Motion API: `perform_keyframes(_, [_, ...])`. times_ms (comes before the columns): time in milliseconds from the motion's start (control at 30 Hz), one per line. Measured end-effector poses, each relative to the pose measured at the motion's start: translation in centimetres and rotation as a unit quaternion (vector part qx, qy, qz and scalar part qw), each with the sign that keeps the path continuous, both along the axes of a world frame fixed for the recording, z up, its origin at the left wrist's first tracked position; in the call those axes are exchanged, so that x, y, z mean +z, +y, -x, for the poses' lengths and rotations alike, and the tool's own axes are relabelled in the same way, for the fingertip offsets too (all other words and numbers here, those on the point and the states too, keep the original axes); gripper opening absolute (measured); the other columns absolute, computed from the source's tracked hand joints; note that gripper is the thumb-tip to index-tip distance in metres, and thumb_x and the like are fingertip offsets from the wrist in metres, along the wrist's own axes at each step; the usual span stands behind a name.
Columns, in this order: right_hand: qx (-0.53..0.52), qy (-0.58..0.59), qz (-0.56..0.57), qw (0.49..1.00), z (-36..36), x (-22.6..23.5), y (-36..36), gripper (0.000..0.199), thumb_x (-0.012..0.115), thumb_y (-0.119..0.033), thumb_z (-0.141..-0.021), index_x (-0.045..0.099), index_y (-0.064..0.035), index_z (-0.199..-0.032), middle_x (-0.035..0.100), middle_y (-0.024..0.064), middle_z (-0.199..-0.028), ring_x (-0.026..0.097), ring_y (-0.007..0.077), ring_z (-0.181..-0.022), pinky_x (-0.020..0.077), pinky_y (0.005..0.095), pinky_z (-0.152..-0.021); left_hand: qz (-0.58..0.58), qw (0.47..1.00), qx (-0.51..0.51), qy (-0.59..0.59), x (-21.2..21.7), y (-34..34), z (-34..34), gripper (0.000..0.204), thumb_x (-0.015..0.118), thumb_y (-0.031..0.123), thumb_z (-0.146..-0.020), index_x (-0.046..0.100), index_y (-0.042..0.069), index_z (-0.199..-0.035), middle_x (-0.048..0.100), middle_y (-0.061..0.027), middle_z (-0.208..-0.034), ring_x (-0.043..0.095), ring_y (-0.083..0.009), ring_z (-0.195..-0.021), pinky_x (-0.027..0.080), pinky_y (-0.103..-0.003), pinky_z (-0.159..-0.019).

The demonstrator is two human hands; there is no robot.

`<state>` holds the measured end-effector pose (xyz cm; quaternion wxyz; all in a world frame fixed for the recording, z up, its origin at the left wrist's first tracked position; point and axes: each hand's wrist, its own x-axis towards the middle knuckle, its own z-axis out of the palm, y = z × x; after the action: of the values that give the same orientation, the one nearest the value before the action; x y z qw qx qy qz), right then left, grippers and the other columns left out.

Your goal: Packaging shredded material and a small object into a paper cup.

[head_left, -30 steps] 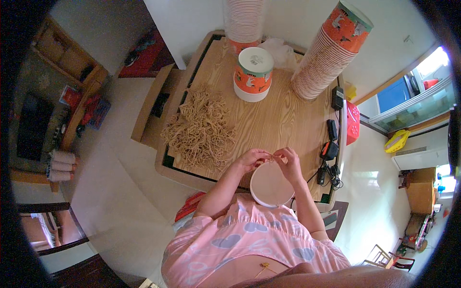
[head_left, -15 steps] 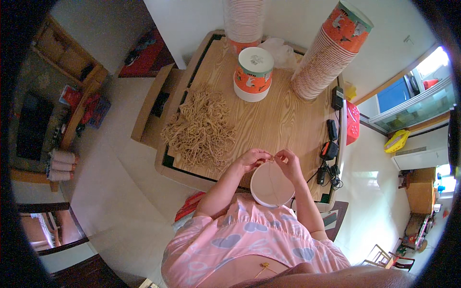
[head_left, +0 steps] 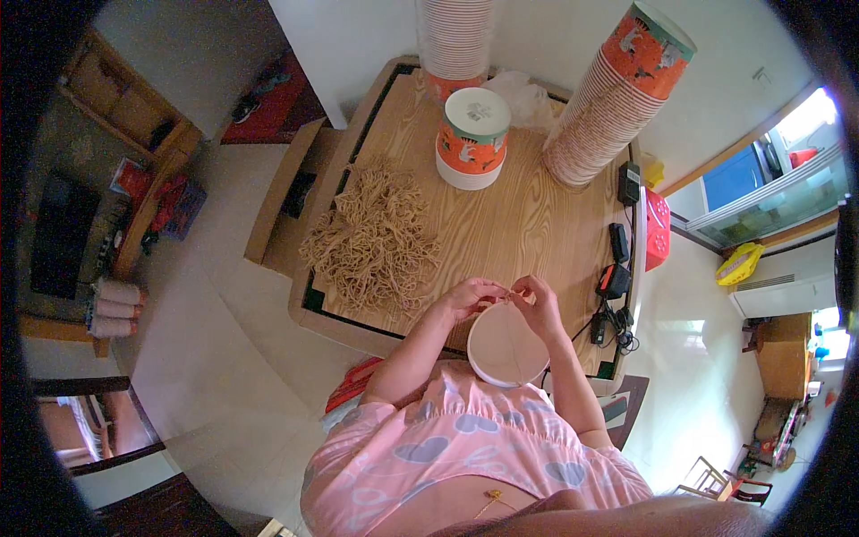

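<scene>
My left hand (head_left: 472, 295) and my right hand (head_left: 533, 300) meet fingertip to fingertip over the far rim of a white paper bowl (head_left: 506, 347) at the near edge of the wooden table (head_left: 528, 224). Between the fingers is a thin strand of noodle, pinched by both hands. A large heap of tan dried noodles (head_left: 376, 240) lies on the table to the left of my hands. My pink sleeves come in from below.
A lidded orange-and-white paper cup (head_left: 472, 136) stands at the table's middle back. Tall stacks of the same cups lean at the back right (head_left: 617, 94) and back centre (head_left: 455, 40). Black chargers and cables (head_left: 616, 268) lie along the right edge, beside a red basket (head_left: 658, 228).
</scene>
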<state>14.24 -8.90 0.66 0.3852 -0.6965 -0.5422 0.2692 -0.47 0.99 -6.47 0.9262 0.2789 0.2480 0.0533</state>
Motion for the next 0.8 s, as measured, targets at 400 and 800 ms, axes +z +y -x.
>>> perform_keyframes(400, [0.055, -0.058, -0.066, 0.995, -0.1, 0.9, 0.2, 0.011, 0.066, -0.009, -0.069, 0.062, -0.0064, -0.079, 0.059, 0.0066, -0.079, 0.054, 0.0244, -0.077, 0.0431, 0.0349, -0.069, -0.018, 1.000, -0.008, 0.008, -0.7, 0.2, 0.0, 0.020, 0.057, 0.015, -0.080, 0.060, 0.002, -0.095, 0.062, -0.0038, -0.081, 0.058, -0.0108, -0.068, 0.047, -0.022, -0.060])
perform_keyframes(800, [0.070, -0.141, -0.044, 0.987, -0.4, 0.9, 0.6, 0.007, 0.058, -0.011, -0.076, 0.056, -0.0061, -0.079, 0.055, 0.0063, -0.078, 0.051, 0.0240, -0.076, 0.0390, 0.0341, -0.071, -0.377, 0.922, 0.035, 0.079, 1.6, -1.4, 0.0, 0.015, 0.066, 0.012, -0.075, 0.060, 0.005, -0.086, 0.061, -0.0004, -0.079, 0.054, -0.0092, -0.071, 0.045, -0.025, -0.065])
